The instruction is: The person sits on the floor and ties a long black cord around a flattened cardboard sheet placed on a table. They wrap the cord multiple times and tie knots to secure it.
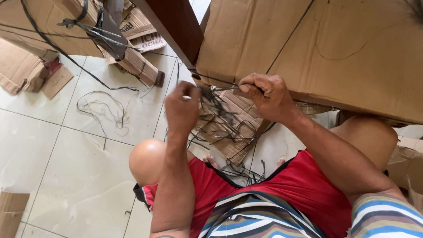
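Observation:
My left hand (181, 108) and my right hand (264, 94) are raised in front of a large cardboard box (335, 48). Both pinch thin dark strings (216, 103) that bunch into a tangle between them. One string runs taut from my right hand along the box's lower edge. My left fingers also hold something small and pale, too small to identify. Below the hands a torn piece of corrugated cardboard (233, 128) lies on the floor under more loose strings.
I sit with bare knees apart in red shorts (304, 185) on a white tiled floor (66, 167). A dark wooden post (174, 26) rises beside the box. Tied cardboard bundles (57, 26) lie at far left, a loose string loop (103, 105) nearby.

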